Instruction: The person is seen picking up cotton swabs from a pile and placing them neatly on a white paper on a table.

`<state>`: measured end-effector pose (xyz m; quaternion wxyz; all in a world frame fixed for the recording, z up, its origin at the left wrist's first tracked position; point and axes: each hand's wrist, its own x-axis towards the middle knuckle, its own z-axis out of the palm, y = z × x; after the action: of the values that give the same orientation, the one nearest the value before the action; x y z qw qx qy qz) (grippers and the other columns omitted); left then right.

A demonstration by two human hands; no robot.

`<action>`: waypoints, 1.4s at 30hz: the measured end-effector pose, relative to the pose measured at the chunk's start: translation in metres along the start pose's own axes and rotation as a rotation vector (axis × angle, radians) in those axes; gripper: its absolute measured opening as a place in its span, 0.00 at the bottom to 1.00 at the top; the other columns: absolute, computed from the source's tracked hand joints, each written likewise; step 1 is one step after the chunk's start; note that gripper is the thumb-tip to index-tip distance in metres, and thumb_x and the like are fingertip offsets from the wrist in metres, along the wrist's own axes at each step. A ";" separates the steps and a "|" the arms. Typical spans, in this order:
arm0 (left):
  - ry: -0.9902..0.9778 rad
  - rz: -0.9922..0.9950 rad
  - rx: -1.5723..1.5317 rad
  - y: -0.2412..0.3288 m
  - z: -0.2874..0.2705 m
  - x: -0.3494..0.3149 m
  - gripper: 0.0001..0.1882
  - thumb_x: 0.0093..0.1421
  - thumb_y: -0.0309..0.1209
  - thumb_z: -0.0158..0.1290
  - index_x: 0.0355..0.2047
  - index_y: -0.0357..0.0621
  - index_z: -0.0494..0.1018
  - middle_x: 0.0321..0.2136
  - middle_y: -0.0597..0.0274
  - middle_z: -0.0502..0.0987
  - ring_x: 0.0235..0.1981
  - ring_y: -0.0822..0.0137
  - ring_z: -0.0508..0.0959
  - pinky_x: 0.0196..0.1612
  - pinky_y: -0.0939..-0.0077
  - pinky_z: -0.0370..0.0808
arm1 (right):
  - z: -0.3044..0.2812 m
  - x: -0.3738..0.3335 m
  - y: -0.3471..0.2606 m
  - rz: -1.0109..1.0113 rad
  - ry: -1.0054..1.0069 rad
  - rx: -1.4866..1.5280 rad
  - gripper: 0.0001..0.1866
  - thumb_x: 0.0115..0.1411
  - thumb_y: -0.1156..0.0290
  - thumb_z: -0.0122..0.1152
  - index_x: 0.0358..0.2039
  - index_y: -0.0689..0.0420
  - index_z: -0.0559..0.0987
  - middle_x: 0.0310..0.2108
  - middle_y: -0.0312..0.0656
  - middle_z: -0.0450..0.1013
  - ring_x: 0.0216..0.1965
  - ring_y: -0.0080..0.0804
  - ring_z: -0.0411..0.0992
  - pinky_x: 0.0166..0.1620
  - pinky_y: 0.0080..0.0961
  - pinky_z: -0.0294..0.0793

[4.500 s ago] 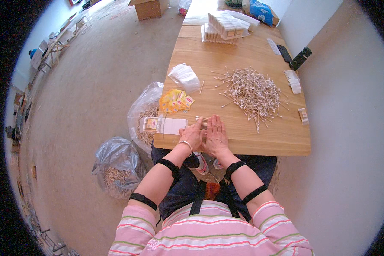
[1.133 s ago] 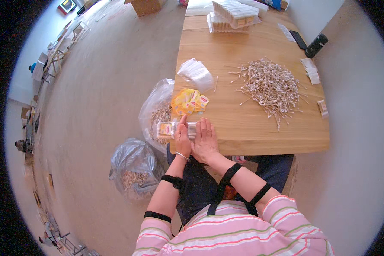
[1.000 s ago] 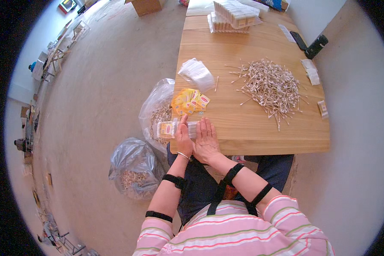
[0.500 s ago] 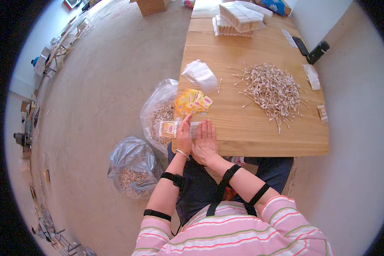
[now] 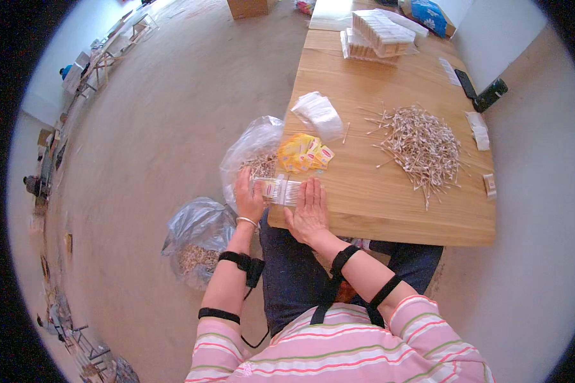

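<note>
A clear flat packet of cotton swabs (image 5: pixel 291 193) with a yellow-and-red label lies at the near left corner of the wooden table, its left end reaching past the edge. My right hand (image 5: pixel 310 210) rests flat over the packet's right end, fingers stretched out side by side. At the other end is my left hand (image 5: pixel 249 199), fingers extended and thumb apart, close against the packet; whether it touches is hard to tell. Just beyond lies a heap of yellow printed cards (image 5: pixel 303 153). Behind them sits a stack of clear plastic bags (image 5: pixel 319 113).
Loose cotton swabs (image 5: pixel 418 147) form a big pile on the table (image 5: pixel 377 217). Packed swab bundles (image 5: pixel 380 35) are stacked at the far end. A dark bottle (image 5: pixel 490 96) and a phone (image 5: pixel 466 83) lie by the wall. Two swab-filled plastic bags (image 5: pixel 252 137) (image 5: pixel 201 220) stand on the floor.
My left hand has slid leftward along the packet, away from my right hand, uncovering the packet's middle. The right hand stays flat at its end. The whole view has shifted slightly.
</note>
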<state>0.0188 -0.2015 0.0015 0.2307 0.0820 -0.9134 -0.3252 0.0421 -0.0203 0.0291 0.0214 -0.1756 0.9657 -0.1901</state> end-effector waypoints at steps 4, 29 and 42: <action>-0.152 -0.136 -0.147 -0.019 0.010 0.002 0.22 0.62 0.33 0.44 0.55 0.37 0.63 0.53 0.48 0.68 0.56 0.54 0.66 0.58 0.67 0.60 | 0.002 0.004 -0.002 0.006 -0.007 -0.003 0.46 0.57 0.48 0.46 0.62 0.72 0.42 0.65 0.59 0.33 0.67 0.52 0.28 0.66 0.43 0.27; -0.274 -0.574 -0.917 -0.022 0.013 -0.001 0.18 0.67 0.35 0.38 0.50 0.38 0.68 0.47 0.58 0.73 0.46 0.67 0.73 0.51 0.74 0.68 | 0.018 0.019 -0.040 -0.020 0.173 0.248 0.42 0.56 0.56 0.50 0.60 0.72 0.46 0.63 0.64 0.40 0.65 0.58 0.37 0.65 0.45 0.35; -0.324 -0.567 -0.861 0.014 -0.010 0.010 0.25 0.68 0.44 0.33 0.55 0.39 0.64 0.52 0.54 0.69 0.54 0.63 0.68 0.58 0.71 0.61 | 0.028 0.051 -0.053 0.017 0.349 1.011 0.31 0.59 0.67 0.40 0.60 0.69 0.50 0.63 0.60 0.43 0.66 0.54 0.40 0.66 0.39 0.36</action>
<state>0.0147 -0.1990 0.0211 0.0029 0.1724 -0.6634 -0.7282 0.0149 -0.0935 0.0243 -0.0560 -0.1013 0.7442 -0.6578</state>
